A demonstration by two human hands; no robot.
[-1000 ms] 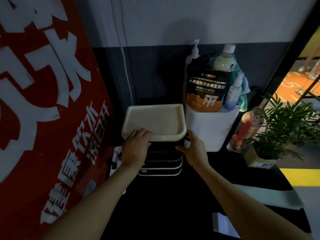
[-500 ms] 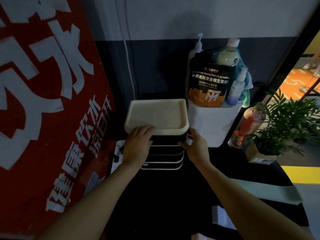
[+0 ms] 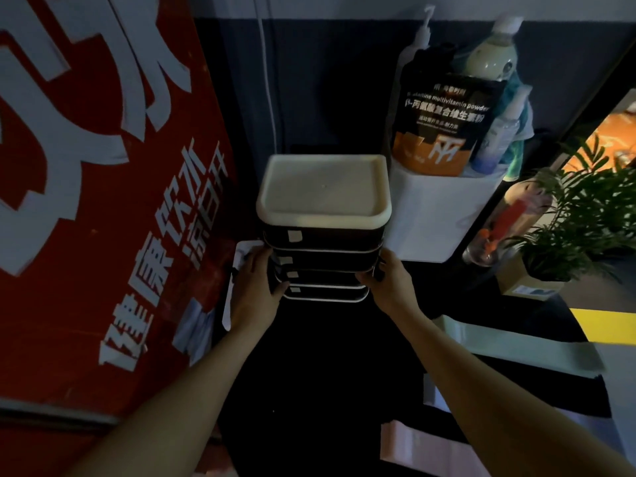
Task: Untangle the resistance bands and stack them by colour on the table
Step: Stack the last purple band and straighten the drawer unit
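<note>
Resistance bands are nowhere visible; a stacked drawer unit (image 3: 323,242) stands upright on the dark desk (image 3: 327,366), left hand (image 3: 256,287) and right hand (image 3: 389,284) gripping its lower tiers from opposite sides.

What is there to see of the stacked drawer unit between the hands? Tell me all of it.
The drawer unit is a small upright stack of four dark drawers with pale edges, each with a small white label at front left. A cream tray-like top with a raised rim caps it. It looks like plastic. It stands on the dark table by the wall. The left hand and right hand grip its lower sides.
</note>
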